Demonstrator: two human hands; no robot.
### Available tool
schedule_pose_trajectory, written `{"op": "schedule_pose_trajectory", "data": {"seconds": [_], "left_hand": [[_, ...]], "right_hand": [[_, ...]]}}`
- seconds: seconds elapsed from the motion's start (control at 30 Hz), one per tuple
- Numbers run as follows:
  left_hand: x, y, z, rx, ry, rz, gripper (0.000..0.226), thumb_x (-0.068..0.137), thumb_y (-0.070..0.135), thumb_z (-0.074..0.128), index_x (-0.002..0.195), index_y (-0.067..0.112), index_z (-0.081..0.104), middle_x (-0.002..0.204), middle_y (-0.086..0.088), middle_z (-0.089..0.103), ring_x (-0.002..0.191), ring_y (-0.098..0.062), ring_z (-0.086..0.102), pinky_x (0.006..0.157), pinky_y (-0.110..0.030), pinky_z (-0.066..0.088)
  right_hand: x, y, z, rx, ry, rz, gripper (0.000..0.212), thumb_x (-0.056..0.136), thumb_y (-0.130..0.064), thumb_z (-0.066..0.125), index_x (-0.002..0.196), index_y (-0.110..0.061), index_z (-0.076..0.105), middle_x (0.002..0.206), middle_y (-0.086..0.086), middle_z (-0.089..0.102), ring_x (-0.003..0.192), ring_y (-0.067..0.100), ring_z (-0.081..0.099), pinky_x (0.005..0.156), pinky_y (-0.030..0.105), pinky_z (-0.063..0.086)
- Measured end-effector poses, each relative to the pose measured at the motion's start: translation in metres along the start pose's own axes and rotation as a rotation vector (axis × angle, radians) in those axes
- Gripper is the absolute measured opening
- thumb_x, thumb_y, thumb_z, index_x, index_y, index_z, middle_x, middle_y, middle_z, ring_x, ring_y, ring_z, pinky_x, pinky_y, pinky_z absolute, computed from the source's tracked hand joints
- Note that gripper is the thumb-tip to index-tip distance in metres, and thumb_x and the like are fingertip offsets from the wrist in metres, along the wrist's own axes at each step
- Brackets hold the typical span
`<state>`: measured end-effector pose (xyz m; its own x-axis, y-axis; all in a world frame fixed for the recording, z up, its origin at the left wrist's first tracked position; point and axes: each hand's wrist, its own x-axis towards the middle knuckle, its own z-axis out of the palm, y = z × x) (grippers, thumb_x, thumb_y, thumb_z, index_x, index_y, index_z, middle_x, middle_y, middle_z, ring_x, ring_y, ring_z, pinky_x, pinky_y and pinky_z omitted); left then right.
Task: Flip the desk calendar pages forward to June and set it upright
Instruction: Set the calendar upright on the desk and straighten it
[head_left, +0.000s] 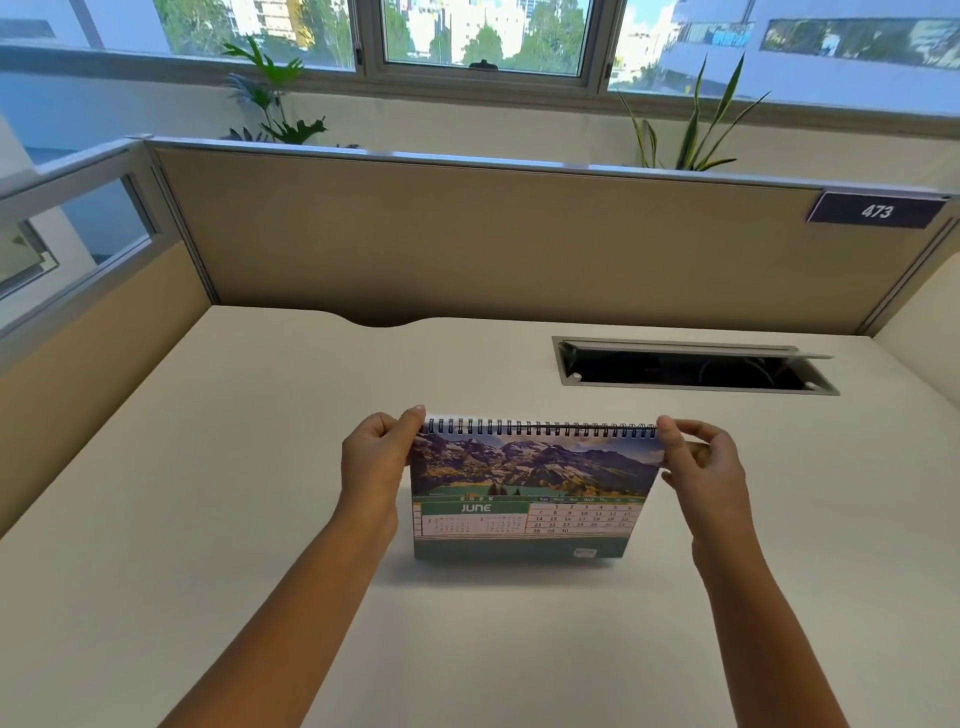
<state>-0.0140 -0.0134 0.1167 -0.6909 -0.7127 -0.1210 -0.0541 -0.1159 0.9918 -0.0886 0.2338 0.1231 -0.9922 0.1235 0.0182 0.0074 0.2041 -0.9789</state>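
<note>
The desk calendar (530, 488) stands upright on the cream desk (208, 519), facing me. Its front page shows a mountain photo above a green band reading JUNE and a date grid. A black spiral binding runs along its top edge. My left hand (376, 457) pinches the top left corner by the binding. My right hand (698, 460) pinches the top right corner. The calendar's bottom edge appears to rest on the desk; its back side is hidden.
An open cable hatch (696, 366) with a raised lid sits in the desk behind the calendar to the right. Beige partition walls (467, 234) enclose the desk at the back and both sides, with a plate reading 473 (877, 210). Plants and windows lie beyond.
</note>
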Motion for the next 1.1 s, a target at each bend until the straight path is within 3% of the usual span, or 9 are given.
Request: {"op": "schedule_pose_trajectory", "data": {"seconds": [0.1, 0.2, 0.3, 0.43, 0.57, 0.67, 0.77, 0.97, 1.1], "left_hand": [[0.000, -0.005, 0.000, -0.015, 0.012, -0.028, 0.039, 0.084, 0.020, 0.060, 0.054, 0.012, 0.037, 0.060, -0.007, 0.050, 0.061, -0.018, 0.045, 0.059, -0.030, 0.038], [0.001, -0.007, -0.003, -0.021, 0.008, -0.016, 0.044, 0.082, 0.018, 0.063, 0.050, 0.012, 0.035, 0.055, -0.007, 0.044, 0.059, -0.019, 0.046, 0.060, -0.032, 0.038], [0.002, -0.010, -0.004, -0.017, 0.044, 0.004, 0.042, 0.081, 0.031, 0.065, 0.051, 0.011, 0.043, 0.056, -0.006, 0.053, 0.059, -0.017, 0.055, 0.059, -0.030, 0.044], [0.000, -0.021, -0.002, 0.076, 0.107, 0.023, 0.039, 0.083, 0.050, 0.051, 0.059, 0.019, 0.056, 0.066, 0.005, 0.063, 0.065, -0.012, 0.060, 0.053, -0.021, 0.039], [0.006, -0.037, 0.001, 0.227, -0.011, -0.087, 0.056, 0.083, 0.062, 0.034, 0.063, 0.012, 0.051, 0.071, -0.007, 0.061, 0.077, -0.029, 0.059, 0.059, -0.030, 0.038], [0.014, -0.036, 0.002, 0.235, -0.054, -0.147, 0.061, 0.083, 0.064, 0.026, 0.076, 0.012, 0.057, 0.088, -0.010, 0.063, 0.085, -0.028, 0.058, 0.075, -0.033, 0.039], [0.023, -0.034, 0.002, 0.205, -0.031, -0.130, 0.066, 0.085, 0.063, 0.018, 0.071, 0.013, 0.059, 0.092, -0.013, 0.065, 0.089, -0.031, 0.060, 0.083, -0.037, 0.039], [0.035, -0.037, -0.001, 0.186, -0.026, -0.087, 0.066, 0.089, 0.059, 0.015, 0.062, 0.016, 0.059, 0.089, -0.011, 0.065, 0.084, -0.029, 0.060, 0.084, -0.036, 0.038], [0.037, -0.042, -0.001, 0.156, -0.070, -0.107, 0.064, 0.090, 0.057, 0.017, 0.063, 0.017, 0.059, 0.088, -0.009, 0.065, 0.079, -0.025, 0.058, 0.084, -0.036, 0.038]], "right_hand": [[-0.002, 0.003, 0.005, -0.034, -0.007, -0.028, 0.039, 0.084, -0.046, 0.052, 0.112, -0.020, 0.047, 0.100, 0.004, 0.058, 0.085, 0.018, 0.058, 0.057, 0.022, 0.046], [-0.003, 0.008, 0.003, -0.077, 0.006, -0.014, 0.047, 0.083, -0.050, 0.051, 0.116, -0.017, 0.050, 0.099, 0.009, 0.063, 0.089, 0.024, 0.061, 0.070, 0.033, 0.052], [0.000, 0.012, -0.003, -0.154, 0.004, 0.011, 0.055, 0.081, -0.057, 0.048, 0.118, -0.016, 0.052, 0.107, 0.014, 0.066, 0.093, 0.028, 0.061, 0.082, 0.044, 0.052], [-0.001, 0.013, 0.001, -0.212, -0.100, 0.078, 0.076, 0.071, -0.072, 0.031, 0.112, -0.013, 0.057, 0.111, 0.014, 0.064, 0.099, 0.031, 0.060, 0.081, 0.042, 0.051], [0.000, 0.014, 0.008, -0.136, -0.108, 0.095, 0.055, 0.074, -0.070, 0.028, 0.084, -0.024, 0.056, 0.096, 0.009, 0.065, 0.084, 0.025, 0.062, 0.072, 0.035, 0.052], [0.012, 0.014, 0.014, -0.056, -0.141, 0.176, 0.046, 0.087, -0.061, 0.027, 0.096, -0.023, 0.051, 0.098, 0.008, 0.060, 0.088, 0.026, 0.060, 0.069, 0.029, 0.050], [0.024, 0.014, 0.023, 0.026, -0.182, 0.203, 0.042, 0.091, -0.057, 0.025, 0.099, -0.024, 0.050, 0.103, 0.009, 0.060, 0.092, 0.026, 0.059, 0.074, 0.030, 0.048], [0.040, 0.016, 0.040, 0.040, -0.216, 0.136, 0.045, 0.090, -0.059, 0.022, 0.109, -0.026, 0.047, 0.102, 0.005, 0.060, 0.086, 0.014, 0.060, 0.065, 0.021, 0.046], [0.041, 0.026, 0.042, 0.030, -0.206, 0.132, 0.039, 0.092, -0.057, 0.018, 0.093, -0.035, 0.051, 0.094, -0.002, 0.061, 0.084, 0.013, 0.061, 0.072, 0.022, 0.048]]}}
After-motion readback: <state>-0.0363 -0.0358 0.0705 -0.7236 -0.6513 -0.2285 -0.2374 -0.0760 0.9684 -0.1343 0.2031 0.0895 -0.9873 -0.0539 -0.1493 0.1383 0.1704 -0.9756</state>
